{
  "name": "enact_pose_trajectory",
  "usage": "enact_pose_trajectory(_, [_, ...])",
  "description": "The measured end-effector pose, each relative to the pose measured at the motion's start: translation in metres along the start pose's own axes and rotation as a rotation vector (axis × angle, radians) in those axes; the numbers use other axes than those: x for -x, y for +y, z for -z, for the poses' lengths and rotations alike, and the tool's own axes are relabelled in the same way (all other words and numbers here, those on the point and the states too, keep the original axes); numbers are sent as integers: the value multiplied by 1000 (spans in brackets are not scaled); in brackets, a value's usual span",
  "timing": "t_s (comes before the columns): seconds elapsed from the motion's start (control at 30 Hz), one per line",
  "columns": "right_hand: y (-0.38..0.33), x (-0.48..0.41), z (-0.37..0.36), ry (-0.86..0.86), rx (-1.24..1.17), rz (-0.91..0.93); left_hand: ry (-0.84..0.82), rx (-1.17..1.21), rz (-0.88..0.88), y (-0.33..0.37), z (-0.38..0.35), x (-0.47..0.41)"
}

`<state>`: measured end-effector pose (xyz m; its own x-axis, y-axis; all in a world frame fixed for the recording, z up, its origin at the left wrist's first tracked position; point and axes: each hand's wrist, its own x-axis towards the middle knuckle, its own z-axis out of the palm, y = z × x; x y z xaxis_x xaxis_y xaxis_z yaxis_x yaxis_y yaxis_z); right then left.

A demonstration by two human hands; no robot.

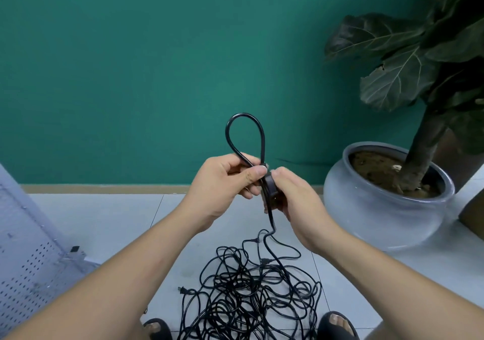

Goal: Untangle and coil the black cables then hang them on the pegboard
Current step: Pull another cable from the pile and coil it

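Observation:
A black cable (245,132) stands up in a loop above my hands, in front of the green wall. My left hand (225,182) pinches the base of that loop between thumb and fingers. Beside it, my right hand (296,203) is closed around the cable's black plug end (272,193). From the hands the cable drops to a big tangled pile of black cables (251,295) on the tiled floor between my feet. A white perforated pegboard (23,256) leans at the far left.
A large grey pot (387,216) with a dark-leaved plant (408,59) stands at the right against the wall. My two sandalled feet (157,329) flank the pile at the bottom edge. A plug (183,290) lies at the pile's left side.

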<state>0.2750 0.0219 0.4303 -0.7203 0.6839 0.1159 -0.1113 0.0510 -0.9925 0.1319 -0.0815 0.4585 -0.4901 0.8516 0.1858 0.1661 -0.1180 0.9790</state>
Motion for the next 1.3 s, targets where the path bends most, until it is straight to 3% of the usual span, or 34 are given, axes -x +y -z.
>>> enact_pose_trajectory(0.13, [-3, 1, 2, -82, -71, -46, -87, -71, 25, -2, 0, 2])
enact_pose_trajectory(0.3, [-8, 7, -1, -138, -166, -81, -32, -89, 30, -2, -2, 4])
enact_pose_trajectory(0.5, [-10, 12, -2, -103, -27, -89, 56, -235, -30, 5, -1, 4])
enact_pose_trajectory(0.6, [-9, 14, 2, -200, 82, -102, 144, -151, -27, 6, 4, 1])
enact_pose_trajectory(0.83, [-8, 26, -7, -444, 5, -193, 102, 267, 105, 14, -16, 8])
enact_pose_trajectory(1.0, [-5, 23, -13, -407, -151, -255, 28, 439, 146, 29, -25, 15])
enact_pose_trajectory(1.17, [-5, 30, -20, -405, 4, -273, 66, 374, 233, 30, -29, 13])
enact_pose_trajectory(1.3, [-8, 35, -25, -373, 130, -323, 135, 378, 183, 27, -37, 8])
